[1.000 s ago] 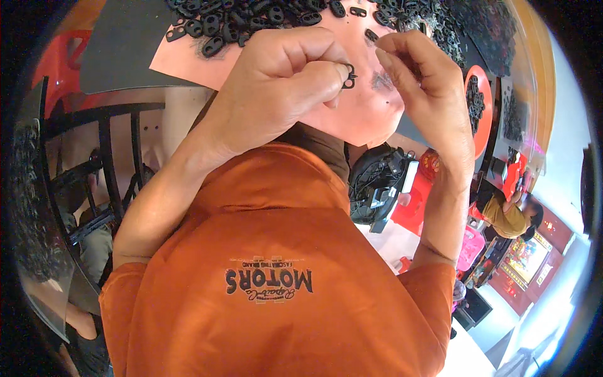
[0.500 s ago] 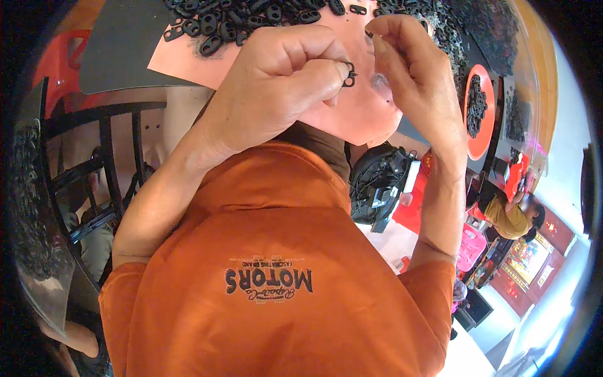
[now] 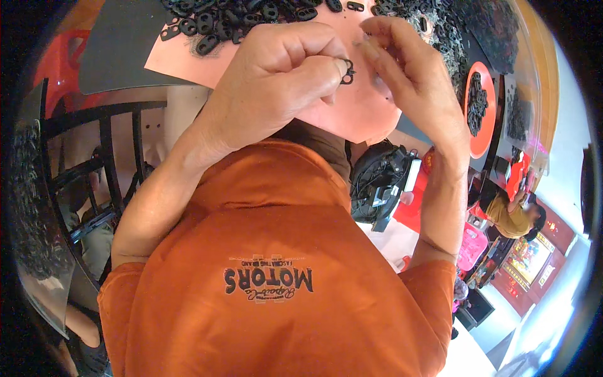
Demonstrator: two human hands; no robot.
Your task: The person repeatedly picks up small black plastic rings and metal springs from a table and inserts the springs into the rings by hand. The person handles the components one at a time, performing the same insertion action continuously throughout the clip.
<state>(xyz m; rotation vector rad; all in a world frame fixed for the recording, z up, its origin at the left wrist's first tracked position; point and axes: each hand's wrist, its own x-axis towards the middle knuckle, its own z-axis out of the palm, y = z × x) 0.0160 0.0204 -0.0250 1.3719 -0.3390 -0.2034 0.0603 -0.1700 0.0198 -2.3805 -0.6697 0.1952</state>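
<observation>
My left hand [image 3: 292, 78] is closed, with thumb and bent forefinger pinching a small black two-holed plastic piece [image 3: 347, 73] whose end sticks out past the thumb. Just to the right, apart from that piece, hovers my right hand [image 3: 411, 69]. Its thumb and fingers are drawn together in a pinch; the tips are smeared, so whatever they hold cannot be made out. Both hands are above a pink sheet [image 3: 358, 116]. At its far side lies a heap of black oval two-holed pieces [image 3: 226, 22], and another pile of small black parts [image 3: 447, 34] spreads to the right.
A red-orange oval tray [image 3: 480, 141] with black parts stands at the right. Below it is a black bag [image 3: 377, 182] with cables. On the left are a black metal frame [image 3: 107, 119] and a red chair [image 3: 63, 63]. Another person [image 3: 512, 217] is at the far right.
My right hand has shifted slightly, its thumb and fingertips moving a little left and down. The left hand keeps its pinch on the black piece, almost in place.
</observation>
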